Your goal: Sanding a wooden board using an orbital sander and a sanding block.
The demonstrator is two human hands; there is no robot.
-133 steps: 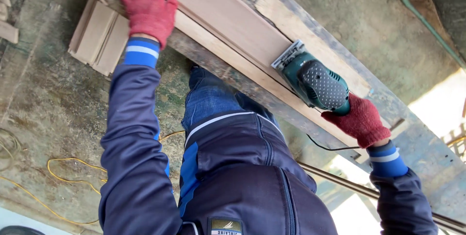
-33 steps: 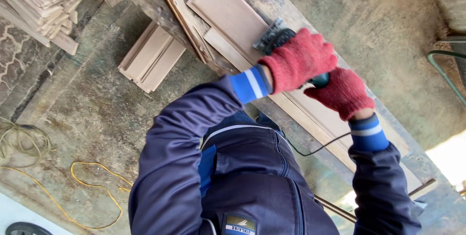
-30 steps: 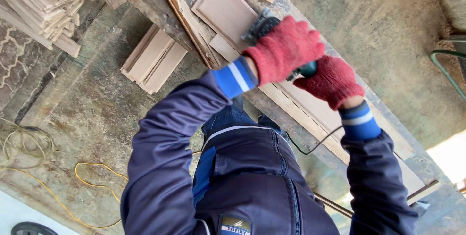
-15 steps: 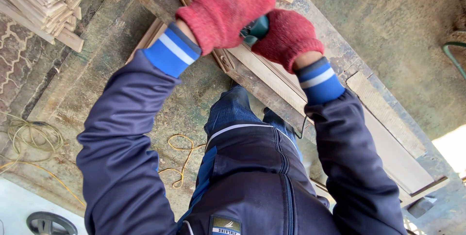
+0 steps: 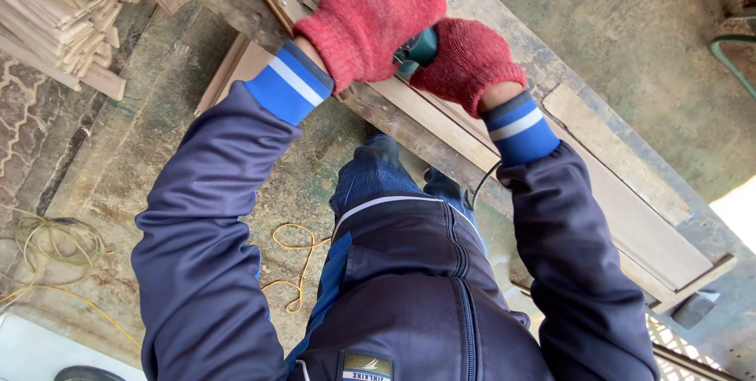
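Red gloves, blue cuffs with a white stripe. Green sander; yellow cord; pale brown board.

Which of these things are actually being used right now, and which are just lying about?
In use: left hand and right hand, both gripping the green sander; long wooden board; workbench.

Lying about: stack of wood strips; yellow cord; green hose.

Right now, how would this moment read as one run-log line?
left hand: gripping green sander | right hand: gripping sander rear | sander: on long wooden board | board: on worn plank bench
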